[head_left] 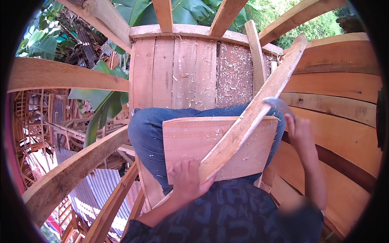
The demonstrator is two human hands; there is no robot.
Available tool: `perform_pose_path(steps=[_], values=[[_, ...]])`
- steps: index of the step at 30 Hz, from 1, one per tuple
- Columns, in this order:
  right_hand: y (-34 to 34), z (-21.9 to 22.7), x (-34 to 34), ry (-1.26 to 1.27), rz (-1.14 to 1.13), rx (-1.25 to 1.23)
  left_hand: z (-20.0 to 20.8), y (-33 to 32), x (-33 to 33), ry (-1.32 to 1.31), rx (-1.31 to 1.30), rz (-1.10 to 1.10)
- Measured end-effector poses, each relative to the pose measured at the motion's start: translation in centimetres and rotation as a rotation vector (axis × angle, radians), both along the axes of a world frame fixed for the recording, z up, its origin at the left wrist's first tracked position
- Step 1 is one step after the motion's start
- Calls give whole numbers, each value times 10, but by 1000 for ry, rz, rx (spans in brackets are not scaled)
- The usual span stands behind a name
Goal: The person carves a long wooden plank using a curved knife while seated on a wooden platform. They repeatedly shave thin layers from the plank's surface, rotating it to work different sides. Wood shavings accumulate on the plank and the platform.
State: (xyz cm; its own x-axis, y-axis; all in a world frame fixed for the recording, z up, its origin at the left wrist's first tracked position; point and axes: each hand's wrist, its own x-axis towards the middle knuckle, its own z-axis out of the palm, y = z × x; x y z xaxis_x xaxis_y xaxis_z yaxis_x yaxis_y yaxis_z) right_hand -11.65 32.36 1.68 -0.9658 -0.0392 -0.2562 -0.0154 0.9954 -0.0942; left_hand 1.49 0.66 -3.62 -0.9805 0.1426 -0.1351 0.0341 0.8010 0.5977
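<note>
A long, rough-edged strip of wood runs slantwise across my lap, from the lower middle up to the far right. My left hand is closed around its near end. In my right hand is a curved knife, its handle mostly hidden by the fingers. The pale blade meets the strip's right edge around mid-length. Under the strip, a flat wooden board rests on my thighs, with a few curled shavings on it.
Shavings lie scattered over the plank floor ahead of my knees. Another short timber leans near the far right corner. Upright ribs rise on the left, and a plank wall closes the right side. Corrugated metal sheets lie lower left.
</note>
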Motion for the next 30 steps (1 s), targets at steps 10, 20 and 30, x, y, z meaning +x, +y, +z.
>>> perform_pose_path(steps=[10, 20, 30], values=[[-33, -7, 29, 3, 101, -16, 8, 1, 0, -25, 31, -27], [-44, -12, 39, -59, 154, -161, 4, 6, 4, 17, -12, -7], [-38, -21, 43, -35, 227, -175, 6, 9, 5, -4, -30, -17]])
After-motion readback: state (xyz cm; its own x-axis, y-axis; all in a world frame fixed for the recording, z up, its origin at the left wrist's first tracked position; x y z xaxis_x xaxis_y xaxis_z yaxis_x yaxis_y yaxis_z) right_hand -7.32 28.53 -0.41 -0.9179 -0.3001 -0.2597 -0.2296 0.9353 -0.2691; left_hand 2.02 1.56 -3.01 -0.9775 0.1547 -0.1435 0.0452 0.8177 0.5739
